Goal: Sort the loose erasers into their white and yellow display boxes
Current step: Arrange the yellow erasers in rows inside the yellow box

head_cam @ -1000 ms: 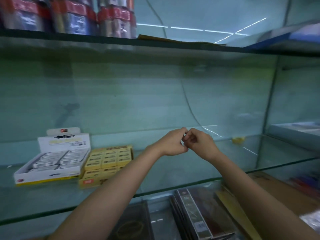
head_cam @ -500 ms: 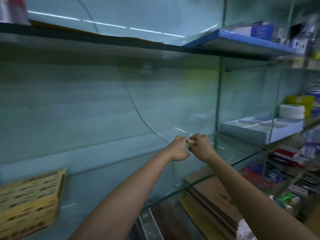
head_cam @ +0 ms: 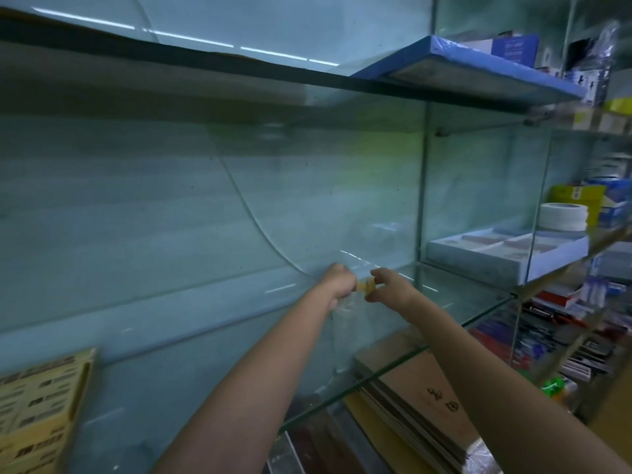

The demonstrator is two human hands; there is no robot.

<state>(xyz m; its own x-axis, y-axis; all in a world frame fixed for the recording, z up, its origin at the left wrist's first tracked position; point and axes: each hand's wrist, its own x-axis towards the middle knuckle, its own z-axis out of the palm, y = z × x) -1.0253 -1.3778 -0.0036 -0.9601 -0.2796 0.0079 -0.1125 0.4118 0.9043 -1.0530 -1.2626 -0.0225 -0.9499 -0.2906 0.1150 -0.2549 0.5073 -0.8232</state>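
Small yellow eraser [head_cam: 364, 286] sits pinched between the left hand [head_cam: 337, 281] and right hand [head_cam: 390, 288], far along the glass shelf [head_cam: 444, 313]. Since a second ago the view has swung right, leaving the yellow cardboard display box [head_cam: 41, 401] well apart at the left edge; carrying back seems next. Its rows look nearly full. The white box is out of view.

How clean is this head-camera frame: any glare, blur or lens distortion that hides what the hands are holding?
Head view: dim, teal-tinted light; bright streaks of glare on the glass back panel; wide-angle bending of the upper shelf edge; motion blur on the yellow display box and right-hand shelves. The left hand and right hand are soft, pinching a small yellow eraser whose print is unreadable.
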